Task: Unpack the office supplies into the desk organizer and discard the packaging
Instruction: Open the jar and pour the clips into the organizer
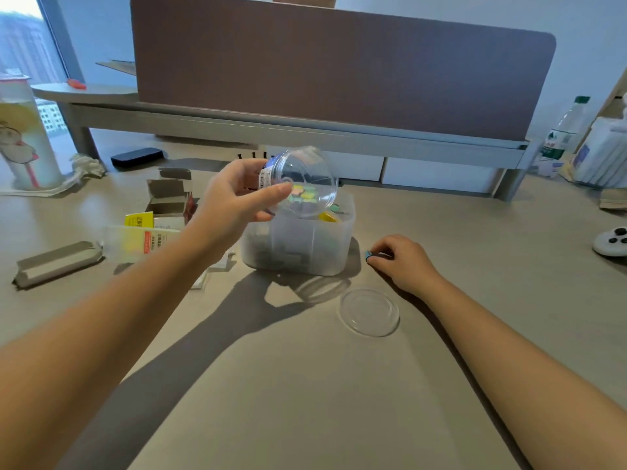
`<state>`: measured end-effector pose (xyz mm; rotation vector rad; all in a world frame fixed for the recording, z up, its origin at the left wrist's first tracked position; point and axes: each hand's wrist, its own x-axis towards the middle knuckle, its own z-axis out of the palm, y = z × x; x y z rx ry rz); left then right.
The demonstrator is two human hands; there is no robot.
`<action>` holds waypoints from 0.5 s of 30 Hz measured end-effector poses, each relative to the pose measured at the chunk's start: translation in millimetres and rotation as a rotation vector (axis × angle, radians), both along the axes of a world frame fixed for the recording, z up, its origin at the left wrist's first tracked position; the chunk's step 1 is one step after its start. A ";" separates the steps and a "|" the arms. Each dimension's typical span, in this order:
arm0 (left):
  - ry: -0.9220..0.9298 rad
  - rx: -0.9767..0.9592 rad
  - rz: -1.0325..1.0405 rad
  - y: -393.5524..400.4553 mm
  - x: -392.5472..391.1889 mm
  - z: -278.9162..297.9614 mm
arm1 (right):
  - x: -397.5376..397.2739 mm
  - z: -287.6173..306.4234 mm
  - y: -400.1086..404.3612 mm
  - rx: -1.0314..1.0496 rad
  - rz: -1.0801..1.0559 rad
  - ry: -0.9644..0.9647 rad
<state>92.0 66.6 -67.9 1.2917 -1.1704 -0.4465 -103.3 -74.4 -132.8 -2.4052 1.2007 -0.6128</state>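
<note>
The left hand (237,195) grips a clear round tub (300,181), tipped on its side directly over the translucent desk organizer (298,245), where coloured clips show through the tub's wall. To the organizer's right, the right hand (402,262) rests knuckles-up on the desk (305,385), fingertips pinched on a small blue clip (368,255). The tub's clear lid (369,312) lies flat near that wrist, and opened cardboard boxes (169,198) and a torn carton (57,262) litter the left side.

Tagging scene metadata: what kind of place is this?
Most likely an office workstation: a fabric partition screen stands behind a raised desk shelf, a high-rise window is at far left, and a translucent desk organizer sits among opened stationery packaging.
</note>
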 end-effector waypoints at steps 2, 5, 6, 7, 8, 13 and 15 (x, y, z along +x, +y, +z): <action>0.049 0.016 0.021 13.7 0.7 -6.9 | -1.1 -0.3 4.2 0.054 -0.046 -0.080; 0.137 0.059 0.013 33.0 4.5 -19.2 | -2.0 1.9 13.5 0.124 -0.094 -0.240; 0.167 0.078 0.005 38.4 6.4 -23.9 | -1.5 3.2 17.0 0.137 -0.100 -0.287; 0.191 0.099 -0.005 42.8 8.7 -29.2 | -0.2 4.8 20.3 0.154 -0.104 -0.339; 0.210 0.127 -0.014 46.4 10.4 -34.4 | 1.8 7.0 23.8 0.176 -0.110 -0.390; 0.219 0.204 -0.046 50.5 12.6 -54.4 | 18.8 31.3 33.8 0.137 -0.121 -0.589; 0.201 0.211 -0.052 48.7 12.9 -55.9 | 28.8 43.6 31.6 0.080 -0.113 -0.616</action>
